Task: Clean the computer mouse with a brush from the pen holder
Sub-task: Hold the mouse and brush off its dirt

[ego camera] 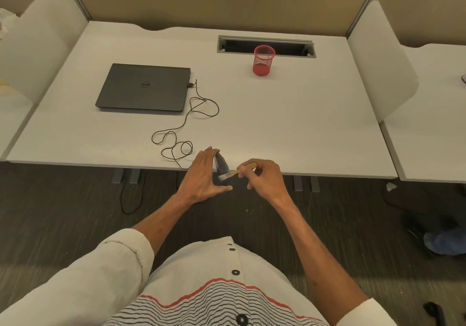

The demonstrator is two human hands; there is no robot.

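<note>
White office desk (277, 124), straight fingers (208, 153) of the left hand (201, 177) bracing a dark grey computer mouse (222, 165) tipped on edge at the near rim, right hand (264, 177) pinching a wooden-handled, white-bristled brush (237, 172) against it, red mesh pen holder (263, 61) upright far back

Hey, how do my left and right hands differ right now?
The left hand has straight fingers, the right hand curled ones. The left hand steadies the tilted-up mouse; the right hand pinches the brush, bristles at the mouse. Both are at the desk's near edge.
</note>
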